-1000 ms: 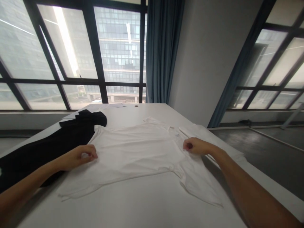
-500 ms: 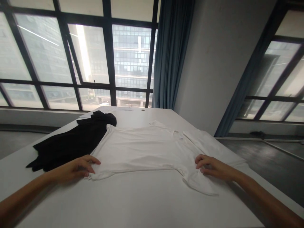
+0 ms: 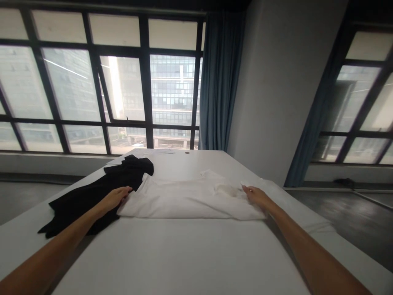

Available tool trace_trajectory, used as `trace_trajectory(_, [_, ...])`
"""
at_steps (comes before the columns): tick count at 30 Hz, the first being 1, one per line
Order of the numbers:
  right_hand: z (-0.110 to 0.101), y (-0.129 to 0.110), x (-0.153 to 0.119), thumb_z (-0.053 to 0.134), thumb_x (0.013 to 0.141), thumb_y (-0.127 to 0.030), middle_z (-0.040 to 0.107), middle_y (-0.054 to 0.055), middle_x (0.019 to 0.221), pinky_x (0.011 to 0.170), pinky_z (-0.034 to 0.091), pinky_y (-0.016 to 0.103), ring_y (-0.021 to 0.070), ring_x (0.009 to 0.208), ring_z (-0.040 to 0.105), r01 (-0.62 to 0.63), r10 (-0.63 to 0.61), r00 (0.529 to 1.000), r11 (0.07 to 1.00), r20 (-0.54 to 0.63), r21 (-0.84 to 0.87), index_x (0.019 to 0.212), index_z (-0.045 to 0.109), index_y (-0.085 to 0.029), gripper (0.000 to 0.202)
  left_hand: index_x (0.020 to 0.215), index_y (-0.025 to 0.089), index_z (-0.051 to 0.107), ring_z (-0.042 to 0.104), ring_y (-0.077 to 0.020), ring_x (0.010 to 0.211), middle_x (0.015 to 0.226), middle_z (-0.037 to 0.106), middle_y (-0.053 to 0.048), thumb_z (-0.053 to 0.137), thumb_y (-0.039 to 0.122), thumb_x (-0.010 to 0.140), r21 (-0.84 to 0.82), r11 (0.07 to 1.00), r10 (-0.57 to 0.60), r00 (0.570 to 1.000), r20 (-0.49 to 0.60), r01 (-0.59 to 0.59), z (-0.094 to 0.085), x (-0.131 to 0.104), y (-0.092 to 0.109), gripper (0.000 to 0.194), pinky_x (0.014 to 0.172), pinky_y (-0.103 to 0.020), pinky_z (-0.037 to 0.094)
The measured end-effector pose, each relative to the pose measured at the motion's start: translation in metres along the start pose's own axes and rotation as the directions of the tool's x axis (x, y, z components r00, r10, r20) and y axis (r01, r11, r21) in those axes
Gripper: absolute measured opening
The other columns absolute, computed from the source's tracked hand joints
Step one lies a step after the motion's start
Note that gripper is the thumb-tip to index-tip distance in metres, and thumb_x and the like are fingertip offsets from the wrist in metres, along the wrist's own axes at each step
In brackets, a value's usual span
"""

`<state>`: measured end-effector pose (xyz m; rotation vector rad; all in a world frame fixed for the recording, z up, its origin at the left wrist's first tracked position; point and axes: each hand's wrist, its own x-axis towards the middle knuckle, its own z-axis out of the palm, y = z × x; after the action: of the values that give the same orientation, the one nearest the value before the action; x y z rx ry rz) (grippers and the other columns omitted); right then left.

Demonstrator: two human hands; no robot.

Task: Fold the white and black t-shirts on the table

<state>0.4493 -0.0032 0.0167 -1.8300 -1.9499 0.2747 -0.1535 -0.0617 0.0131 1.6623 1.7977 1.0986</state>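
White shirt (image 3: pixel 184 201)! Ran left-to-right across mid-frame, between left hand (image 3: pixel 115 197) and right hand (image 3: pixel 258 196), both pinched narrow on it.

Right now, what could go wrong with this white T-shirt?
The left hand grips the white T-shirt beside the black garment, so it might catch that too. Near the right hand, another white garment lies close and could be snagged. Creases across the T-shirt might set in.

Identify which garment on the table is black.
The black garment left of the white shirt; that shirt and the rightmost garment are both white.
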Motion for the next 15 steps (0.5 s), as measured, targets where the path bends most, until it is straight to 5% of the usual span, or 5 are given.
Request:
trace_trajectory(3, [0.016, 0.017, -0.005, 0.046, 0.089, -0.057, 0.073, 0.009, 0.091, 0.074, 0.05, 0.03, 0.0228, 0.082, 0.066, -0.063, 0.063, 0.998, 0.998, 0.004, -0.019, 0.111, 0.07, -0.018, 0.05, 0.12, 0.014, 0.064, 0.066, -0.0263, 0.081, 0.089, 0.072, -0.007, 0.059, 0.072, 0.066, 0.164, 0.983, 0.07, 0.994, 0.087, -0.083, 0.008, -0.009, -0.008, 0.08, 0.07, -0.033, 0.05])
trace_trajectory(6, [0.015, 0.024, -0.013, 0.069, 0.074, -0.047, 0.071, 0.009, 0.093, 0.075, 0.049, 0.03, 0.0226, 0.082, 0.065, -0.017, 0.021, 0.998, 0.998, 0.066, -0.06, 0.122, 0.065, -0.014, 0.059, 0.127, 0.014, 0.059, 0.065, -0.0236, 0.075, 0.086, 0.07, -0.003, 0.061, 0.059, 0.066, 0.337, 0.93, 0.111, 0.987, 0.119, -0.146, 0.012, -0.018, -0.007, 0.076, 0.072, -0.032, 0.049])
trace_trajectory(10, [0.002, 0.025, -0.017, 0.07, 0.065, -0.027, 0.067, 0.008, 0.092, 0.077, 0.049, 0.029, 0.022, 0.084, 0.064, 0.012, -0.009, 0.992, 1.0, 0.129, -0.022, 0.117, 0.068, -0.012, 0.054, 0.117, 0.016, 0.065, 0.065, -0.022, 0.073, 0.081, 0.068, -0.003, 0.052, 0.049, 0.07, 0.425, 0.888, 0.163, 0.985, 0.062, -0.174, 0.012, -0.019, -0.004, 0.058, 0.074, -0.031, 0.049])
trace_trajectory(15, [-0.013, 0.037, -0.019, 0.067, 0.064, -0.023, 0.066, 0.008, 0.096, 0.082, 0.05, 0.03, 0.0219, 0.087, 0.064, 0.018, -0.025, 0.988, 0.999, 0.151, 0.05, 0.116, 0.069, -0.016, 0.053, 0.111, 0.02, 0.067, 0.067, -0.022, 0.077, 0.088, 0.07, -0.003, 0.047, 0.049, 0.075, 0.37, 0.917, 0.187, 0.979, -0.078, -0.145, 0.01, -0.014, -0.009, 0.05, 0.076, -0.03, 0.05])
